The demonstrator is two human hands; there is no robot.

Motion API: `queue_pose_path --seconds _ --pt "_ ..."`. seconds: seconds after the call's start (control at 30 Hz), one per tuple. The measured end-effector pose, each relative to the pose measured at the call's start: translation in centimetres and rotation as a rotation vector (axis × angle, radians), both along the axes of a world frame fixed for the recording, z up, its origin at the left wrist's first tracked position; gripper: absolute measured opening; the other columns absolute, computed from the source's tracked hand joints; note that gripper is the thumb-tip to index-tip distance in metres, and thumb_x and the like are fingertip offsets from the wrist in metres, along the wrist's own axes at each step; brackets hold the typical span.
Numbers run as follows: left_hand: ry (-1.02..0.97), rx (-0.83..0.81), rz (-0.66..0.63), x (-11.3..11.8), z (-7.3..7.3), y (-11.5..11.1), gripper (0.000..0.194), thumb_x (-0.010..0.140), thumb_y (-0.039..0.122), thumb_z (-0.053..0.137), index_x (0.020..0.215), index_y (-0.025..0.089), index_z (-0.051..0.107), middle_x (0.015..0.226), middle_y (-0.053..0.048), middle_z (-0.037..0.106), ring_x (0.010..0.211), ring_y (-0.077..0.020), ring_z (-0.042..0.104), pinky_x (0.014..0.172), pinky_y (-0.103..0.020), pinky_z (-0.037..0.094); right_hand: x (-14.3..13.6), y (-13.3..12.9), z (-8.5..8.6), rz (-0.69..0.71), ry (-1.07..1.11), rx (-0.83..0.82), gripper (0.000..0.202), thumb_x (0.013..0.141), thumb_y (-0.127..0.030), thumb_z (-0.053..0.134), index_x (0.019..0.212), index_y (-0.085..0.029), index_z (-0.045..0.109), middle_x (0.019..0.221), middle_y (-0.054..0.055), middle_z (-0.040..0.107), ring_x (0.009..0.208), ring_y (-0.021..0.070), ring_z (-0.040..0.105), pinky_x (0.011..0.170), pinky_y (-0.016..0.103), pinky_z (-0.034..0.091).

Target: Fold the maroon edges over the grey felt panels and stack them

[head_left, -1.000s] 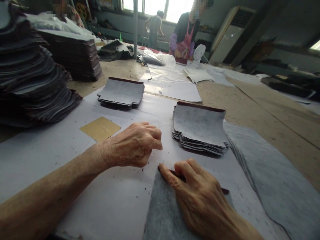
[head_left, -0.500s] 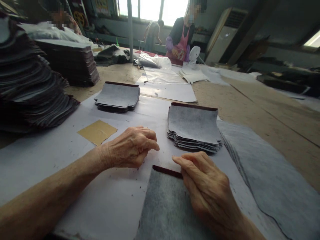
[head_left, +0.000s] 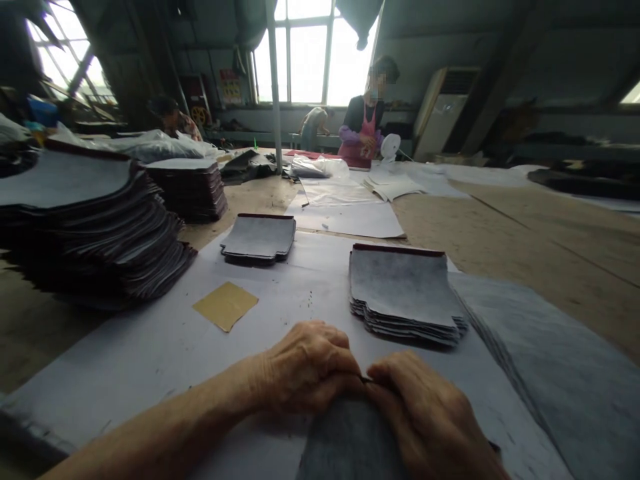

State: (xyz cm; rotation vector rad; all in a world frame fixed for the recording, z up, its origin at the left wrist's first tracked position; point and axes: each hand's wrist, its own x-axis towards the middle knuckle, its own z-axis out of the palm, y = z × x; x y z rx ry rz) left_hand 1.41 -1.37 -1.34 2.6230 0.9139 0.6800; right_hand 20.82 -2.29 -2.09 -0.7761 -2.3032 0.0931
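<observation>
Grey panel (head_left: 353, 440): nearest, over white paper (head_left: 145, 367), far edge between the hands.
Left hand (head_left: 317, 370): fingers pinching that edge; half a second ago it was off the panel.
Right hand (head_left: 425, 410): gripping the edge just beside the left.
Change: both hands now appear to work the edge together.
Tan square (head_left: 227, 305): beyond the left forearm, untouched.
Notched stacks: larger (head_left: 400, 283) beyond the right hand, smaller (head_left: 257, 237) farther left.

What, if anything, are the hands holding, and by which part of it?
The left hand and right hand pinch the grey sheet by its far edge.
</observation>
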Motion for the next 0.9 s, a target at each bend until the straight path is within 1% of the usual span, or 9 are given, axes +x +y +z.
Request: queue_pose_path --seconds 0.07,0.17,0.3,0.4,0.5,0.57,0.73,0.83,0.9 --pt "0.023 0.046 0.011 0.0 0.1 0.0 0.018 0.084 0.023 0.048 0.078 0.015 0.063 0.071 -0.002 0.057 0.068 -0.0125 0.053 0.068 -0.027 0.042 -0.1 0.1 -0.1 0.034 -0.023 -0.015 0.017 0.087 -0.008 0.039 0.081 -0.016 0.053 0.07 0.002 0.051 0.064 0.0129 0.049 0.055 0.024 0.038" --pt "-0.012 0.05 0.006 -0.3 0.8 0.2 0.017 0.082 0.02 0.049 0.074 0.014 0.062 0.069 -0.002 0.057 0.067 -0.0118 0.053 0.068 -0.026 0.041 0.2 0.2 0.1 0.052 -0.1 -0.091 0.024 0.089 -0.01 0.038 0.07 -0.017 0.052 0.065 0.001 0.049 0.059 0.0123 0.047 0.053 0.024 0.035" --pt "-0.125 -0.076 0.081 -1.6 2.4 0.6 0.021 0.083 0.02 0.049 0.068 0.014 0.062 0.064 0.0 0.054 0.061 -0.009 0.05 0.059 -0.021 0.038 1.5 0.8 1.3 -0.052 -0.135 -0.212 0.025 0.088 -0.016 0.044 0.064 -0.017 0.049 0.063 -0.001 0.051 0.058 0.0109 0.048 0.055 0.024 0.034" --pt "-0.143 -0.186 0.141 -2.8 3.0 1.0 0.021 0.084 0.022 0.051 0.068 0.014 0.062 0.066 0.001 0.054 0.059 -0.0074 0.05 0.056 -0.02 0.036 2.9 1.4 2.7 -0.112 -0.122 -0.306 0.023 0.086 -0.017 0.049 0.064 -0.017 0.053 0.065 -0.002 0.055 0.061 0.0103 0.051 0.057 0.023 0.035" --pt "-0.141 -0.182 0.161 -3.2 3.0 1.5 0.024 0.085 0.026 0.05 0.07 0.015 0.063 0.065 0.001 0.055 0.059 -0.0079 0.051 0.058 -0.02 0.036 3.8 1.7 3.7 -0.164 -0.049 -0.38 0.02 0.084 -0.015 0.051 0.066 -0.019 0.058 0.063 -0.004 0.057 0.061 0.0096 0.053 0.058 0.022 0.036" --pt "-0.131 -0.184 0.168 -3.1 2.6 1.6 0.026 0.086 0.03 0.049 0.069 0.015 0.063 0.065 0.001 0.057 0.06 -0.0089 0.052 0.058 -0.021 0.037 4.1 1.7 4.0 -0.228 -0.018 -0.406 0.021 0.082 -0.014 0.052 0.062 -0.018 0.058 0.059 -0.004 0.056 0.057 0.0099 0.052 0.055 0.022 0.035" --pt "-0.087 -0.209 0.287 -2.9 1.8 1.7 0.028 0.082 0.04 0.051 0.072 0.019 0.067 0.061 0.001 0.059 0.059 -0.012 0.053 0.056 -0.02 0.04 3.8 1.5 3.9 -0.32 0.093 -0.504 0.019 0.076 -0.014 0.058 0.057 -0.018 0.059 0.054 -0.003 0.056 0.054 0.0102 0.051 0.053 0.022 0.034" --pt "-0.079 -0.229 0.321 -3.2 1.7 2.0 0.03 0.081 0.043 0.05 0.074 0.021 0.069 0.061 0.001 0.06 0.06 -0.0143 0.055 0.056 -0.02 0.044 3.7 1.6 4.0 -0.39 0.197 -0.53 0.015 0.071 -0.016 0.064 0.056 -0.018 0.059 0.05 -0.004 0.054 0.051 0.0099 0.05 0.051 0.021 0.032" --pt "-0.072 -0.238 0.349 -3.5 1.7 2.2 0.031 0.08 0.045 0.051 0.072 0.021 0.069 0.062 0.0 0.06 0.06 -0.0156 0.057 0.056 -0.022 0.046 3.9 1.7 4.0 -0.45 0.276 -0.545 0.018 0.067 -0.02 0.068 0.053 -0.018 0.057 0.047 -0.004 0.052 0.049 0.0101 0.048 0.049 0.022 0.03"
